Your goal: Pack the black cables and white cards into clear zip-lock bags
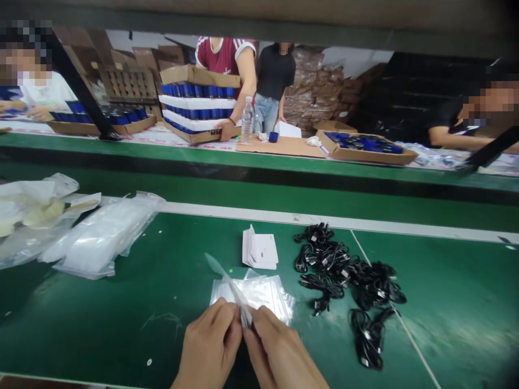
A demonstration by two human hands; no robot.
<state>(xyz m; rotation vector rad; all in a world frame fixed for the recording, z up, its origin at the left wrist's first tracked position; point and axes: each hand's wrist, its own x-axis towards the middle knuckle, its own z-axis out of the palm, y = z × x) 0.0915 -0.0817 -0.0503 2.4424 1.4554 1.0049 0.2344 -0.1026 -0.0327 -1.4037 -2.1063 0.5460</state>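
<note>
From my head camera, my left hand [211, 340] and right hand [279, 346] pinch a thin plastic bag [227, 278] between them, over the middle of the bench [121, 319] toward its near edge. Just beyond my fingers lies a pile of flat clear bags [265, 294], and behind it, toward the far edge, white cards [263, 251]. Bundled black cables [344, 267] spread to the right of these; bulky plastic packs [101, 237] lie by the far left corner. Across from me, a person in a red shirt [223, 56] grips stacked trays [198, 113].
</note>
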